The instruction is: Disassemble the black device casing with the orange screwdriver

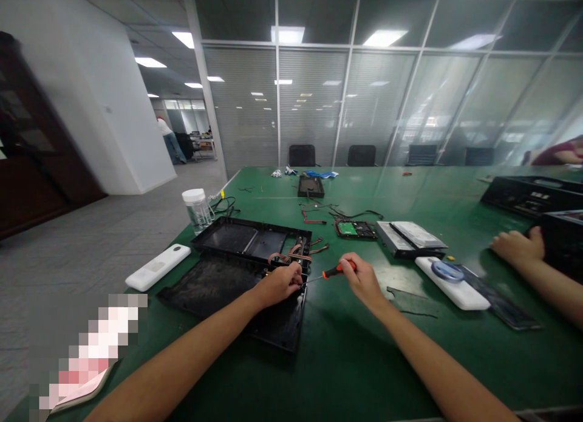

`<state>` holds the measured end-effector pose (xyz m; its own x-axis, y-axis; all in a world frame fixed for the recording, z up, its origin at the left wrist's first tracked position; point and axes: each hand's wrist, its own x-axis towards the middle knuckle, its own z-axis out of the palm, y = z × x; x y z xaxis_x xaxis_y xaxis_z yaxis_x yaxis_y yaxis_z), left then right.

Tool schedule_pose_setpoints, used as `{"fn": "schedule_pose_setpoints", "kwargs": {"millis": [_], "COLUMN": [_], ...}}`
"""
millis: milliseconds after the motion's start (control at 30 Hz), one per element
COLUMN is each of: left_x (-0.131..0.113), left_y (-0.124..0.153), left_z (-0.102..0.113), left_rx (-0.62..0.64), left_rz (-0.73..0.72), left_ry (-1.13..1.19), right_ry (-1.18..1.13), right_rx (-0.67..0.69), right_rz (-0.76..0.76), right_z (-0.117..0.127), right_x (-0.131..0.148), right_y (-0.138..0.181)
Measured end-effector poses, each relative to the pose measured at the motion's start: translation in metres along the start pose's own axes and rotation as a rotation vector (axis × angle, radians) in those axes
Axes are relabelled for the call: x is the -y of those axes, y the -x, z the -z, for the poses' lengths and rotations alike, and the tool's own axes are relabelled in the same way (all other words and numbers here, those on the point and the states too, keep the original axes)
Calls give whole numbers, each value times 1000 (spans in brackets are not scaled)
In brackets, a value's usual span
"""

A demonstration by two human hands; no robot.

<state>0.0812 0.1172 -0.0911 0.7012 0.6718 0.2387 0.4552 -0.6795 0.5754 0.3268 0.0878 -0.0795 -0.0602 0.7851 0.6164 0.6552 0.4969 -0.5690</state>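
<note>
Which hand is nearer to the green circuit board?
Right. The right hand, holding the screwdriver, is just in front of the green circuit board; the left hand rests on the black case, farther to the left.

Room, as seen:

- Table [346, 361]: green top, filling the lower centre and right of the frame.
- Glass partition [314, 106]: metal-framed panes with closed blinds behind, spanning the upper centre and right; the panes carry reflections of lit panels.
- Office chairs [302, 155]: four dark backrests in a row at the table's far edge, just before the partition.
- White wall [86, 100]: plain, upper left, ending in a corner.
- Dark wooden cabinet [27, 149]: far left edge.
- Floor [95, 240]: grey, left centre.
- Ceiling lights [150, 62]: rectangular panels, lit, upper left.
- Corridor [184, 121]: recedes beyond the white wall; far end small and unclear.
</note>
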Motion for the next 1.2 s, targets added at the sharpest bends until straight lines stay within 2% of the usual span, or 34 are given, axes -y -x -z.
{"fn": "schedule_pose_setpoints", "kwargs": {"millis": [133,233,367,433,500,667,767,900,1067,1200], "left_x": [-2,-2,-1,-1,0,-2,-3,-2,-2,-5], "left_y": [0,0,1,1,1,1,1,1,1,2], "left_z": [1,1,1,0,-1,0,0,1,0,1], "left_rx": [3,0,-1,-4,-13,-28,-16,-9,-20,-6], "left_rz": [-10,7,17,23,30,46,65,59,44,54], "left_ry": [-7,-20,-33,-27,-23,-54,-83,-101,-116,-138], "right_ry": [63,191,538,712,783,702,792,698,725,637], "right_rx": [3,39,238,335,394,558,527,574,533,536], "right_rz": [23,84,214,201,162,148,61,175,129,226], "right_z": [0,5,18,22,22,12,10,9,4,5], "right_x": [0,11,52,77,99,121,123,126,128,122], "right_y": [-1,-8,-27,-38,-48,-65,-68,-67,-64,-66]}}
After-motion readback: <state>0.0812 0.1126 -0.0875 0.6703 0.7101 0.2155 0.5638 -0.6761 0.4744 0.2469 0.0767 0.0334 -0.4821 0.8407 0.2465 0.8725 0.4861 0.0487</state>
